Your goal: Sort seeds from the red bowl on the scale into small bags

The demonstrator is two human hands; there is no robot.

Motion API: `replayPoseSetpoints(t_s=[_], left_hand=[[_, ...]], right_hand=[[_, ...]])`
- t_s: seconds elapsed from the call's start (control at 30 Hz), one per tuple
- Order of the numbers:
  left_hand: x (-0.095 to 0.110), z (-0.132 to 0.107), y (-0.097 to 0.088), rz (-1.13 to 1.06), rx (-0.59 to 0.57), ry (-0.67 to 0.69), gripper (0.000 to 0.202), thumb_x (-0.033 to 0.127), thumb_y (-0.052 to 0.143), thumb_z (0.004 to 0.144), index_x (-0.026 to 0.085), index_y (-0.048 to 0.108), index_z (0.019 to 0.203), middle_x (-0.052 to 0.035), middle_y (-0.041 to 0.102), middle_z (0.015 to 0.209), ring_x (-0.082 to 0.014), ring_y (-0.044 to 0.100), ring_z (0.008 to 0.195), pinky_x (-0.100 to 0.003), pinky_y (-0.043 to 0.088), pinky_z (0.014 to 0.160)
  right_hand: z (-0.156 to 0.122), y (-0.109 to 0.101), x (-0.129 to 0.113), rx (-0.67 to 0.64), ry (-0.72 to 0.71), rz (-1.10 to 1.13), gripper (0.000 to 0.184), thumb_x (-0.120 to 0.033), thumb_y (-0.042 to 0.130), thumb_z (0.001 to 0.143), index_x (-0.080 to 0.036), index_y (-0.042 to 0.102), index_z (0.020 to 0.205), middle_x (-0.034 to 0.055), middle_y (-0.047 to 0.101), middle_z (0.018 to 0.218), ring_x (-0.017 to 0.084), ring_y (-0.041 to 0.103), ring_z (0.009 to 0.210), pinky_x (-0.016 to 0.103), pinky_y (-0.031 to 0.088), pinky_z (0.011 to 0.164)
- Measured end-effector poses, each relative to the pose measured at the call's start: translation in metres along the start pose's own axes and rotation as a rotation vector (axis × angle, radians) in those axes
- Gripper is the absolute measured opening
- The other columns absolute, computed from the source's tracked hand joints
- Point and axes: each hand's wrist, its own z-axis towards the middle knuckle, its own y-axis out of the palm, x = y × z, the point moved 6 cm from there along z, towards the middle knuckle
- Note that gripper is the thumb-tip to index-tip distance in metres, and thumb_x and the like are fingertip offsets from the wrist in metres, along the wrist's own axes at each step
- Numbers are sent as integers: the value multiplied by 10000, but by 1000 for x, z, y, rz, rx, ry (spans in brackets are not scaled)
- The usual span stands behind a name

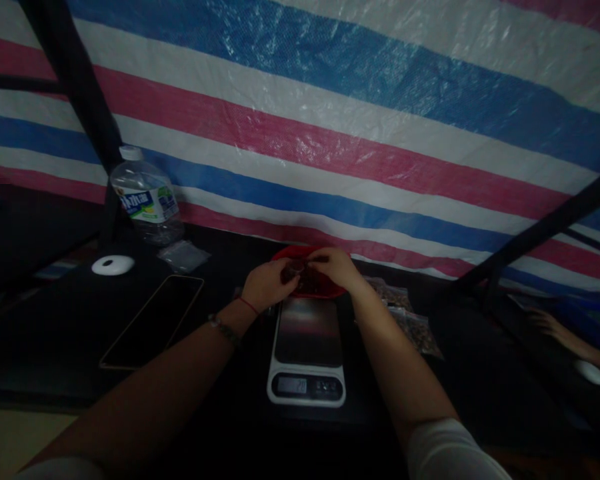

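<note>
Both my hands reach over a red tray (300, 253) holding dark small pieces, just behind a white kitchen scale (307, 350) with a steel top. My left hand (267, 283) is closed, its fingers pinched on a small dark thing I cannot make out. My right hand (335, 265) is curled next to it, fingertips meeting the left hand's over the tray. A red string and a bracelet circle my left wrist. The scale's display is lit but unreadable.
A phone (153, 320) lies face up left of the scale. A water bottle (147, 197), a white round puck (113, 265) and a small clear bag (183, 255) sit at the back left. Filled clear bags (415, 327) lie right of the scale. Another person's hand (547, 323) rests far right. A striped tarp hangs behind.
</note>
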Motion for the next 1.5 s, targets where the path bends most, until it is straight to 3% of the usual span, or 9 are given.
replayPoseSetpoints(t_s=[0.17,0.37,0.5,0.67,0.87,1.03,1.3,1.5], left_hand=[[3,-1,2,27,-16,17,354,448,552,809,245,620,1091,-52,705,924,-226,663,809,-296,486,684],[6,-1,5,33,-46,33,368,481,533,816,231,617,1073,-57,701,898,-218,661,771,-282,469,632],[6,-2,6,13,-43,29,396,469,555,808,245,604,1130,-50,706,935,-220,666,793,-287,483,661],[-3,-2,-1,19,47,-85,424,480,532,828,246,583,1177,-59,702,998,-231,668,879,-298,501,741],[-3,0,-4,-40,61,-68,448,422,532,838,224,532,1240,-55,675,1100,-219,644,982,-298,496,849],[-2,0,-3,-82,49,-55,419,392,543,833,224,546,1217,-41,675,1095,-208,645,976,-295,496,863],[-1,-1,-5,-95,5,-79,424,388,549,833,242,536,1231,-30,676,1101,-204,648,969,-290,497,845],[0,-2,-3,-81,17,-88,383,387,554,829,233,563,1180,-37,680,1085,-211,647,968,-300,496,844]], right_hand=[[-9,-5,-33,-25,-90,127,165,-199,622,779,-167,719,909,44,721,928,158,651,839,260,480,791],[-15,9,-52,-158,-191,-21,257,-98,578,779,-204,713,970,22,712,973,164,634,918,280,461,860],[-13,3,-53,-53,-244,-65,268,-72,582,755,-188,701,965,40,683,1000,166,607,949,286,455,869],[-6,-6,-36,70,-191,-176,277,-58,489,800,-177,705,926,49,694,973,167,604,954,297,434,907],[0,23,-3,-120,-76,-370,358,-25,433,795,-133,709,995,102,700,1067,186,619,1011,278,426,929],[11,42,11,-185,-45,-337,385,-45,434,819,-136,675,1105,115,676,1140,190,618,1046,268,434,924],[29,52,28,-306,86,-316,301,-113,543,818,-181,701,1064,92,699,1086,197,642,951,263,462,842],[33,55,28,-340,89,-386,211,-164,580,827,-159,725,980,90,723,983,176,647,858,241,464,786]])
